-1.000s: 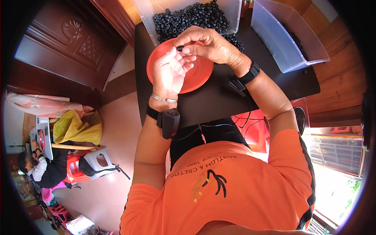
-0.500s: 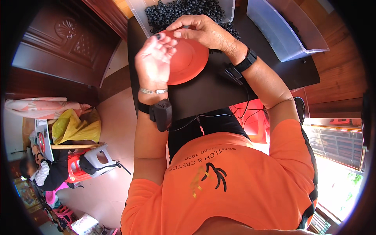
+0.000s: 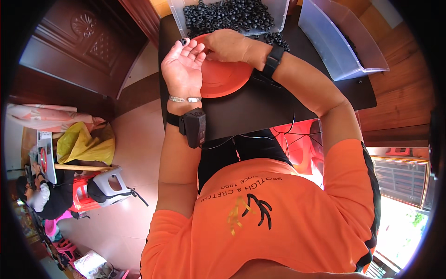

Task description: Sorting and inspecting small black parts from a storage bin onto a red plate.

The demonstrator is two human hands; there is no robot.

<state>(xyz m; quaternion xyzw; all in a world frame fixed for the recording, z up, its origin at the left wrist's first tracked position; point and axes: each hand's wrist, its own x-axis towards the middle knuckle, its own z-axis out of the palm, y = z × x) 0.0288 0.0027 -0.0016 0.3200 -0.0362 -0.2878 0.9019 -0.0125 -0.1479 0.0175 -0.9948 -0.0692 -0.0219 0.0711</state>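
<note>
My left hand [image 3: 182, 76] is palm up at the left side of a round red plate [image 3: 227, 79]. Between its thumb and fingertips it pinches a small black ring-shaped part [image 3: 184, 42]. Over the far part of the plate, my right hand [image 3: 227, 45] is turned back up with its fingers curled down beside the left fingers. Its fingertips are mostly hidden, so anything in them cannot be made out. Just beyond the hands stands a clear plastic bin [image 3: 282, 21] holding many similar small black parts [image 3: 227, 16].
Loose black parts [image 3: 278, 42] lie on the dark table [image 3: 260, 109] by the bin. A second clear bin [image 3: 334, 42] stands at the far right. Thin cables [image 3: 292, 125] hang at the table's near edge. Farther left, a person [image 3: 42, 197] sits near a grey-and-red chair [image 3: 111, 186].
My right hand has turned over, its back now up and its fingers curled down toward the plate. My left hand still pinches the black part. The whole view has shifted slightly.
</note>
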